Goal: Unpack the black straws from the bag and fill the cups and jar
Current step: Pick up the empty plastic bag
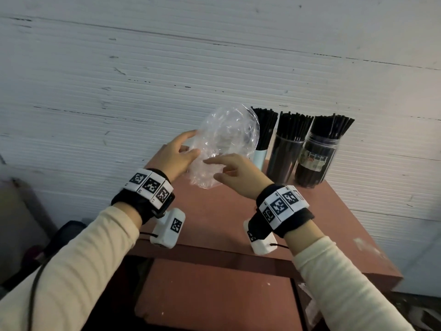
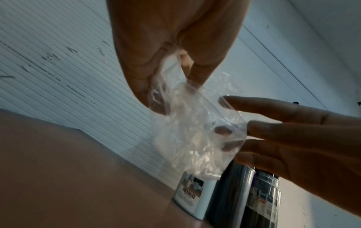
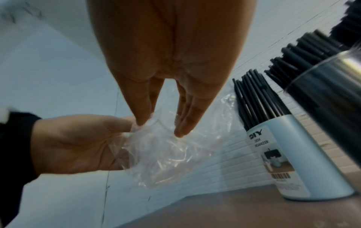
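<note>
My left hand holds a crumpled clear plastic bag above the back of the table, thumb and fingers pinching its edge. No straws show inside the bag. My right hand touches the bag's lower part with straight fingers. Behind the bag stands a pale blue cup with black straws. To its right are a clear cup and a labelled clear jar, both packed with black straws. The bag hides part of the blue cup.
The three containers stand in a row at the back of a reddish-brown table, against a white ribbed wall. The table's right edge lies close beside the jar. A dark cable and dim clutter sit low on the left.
</note>
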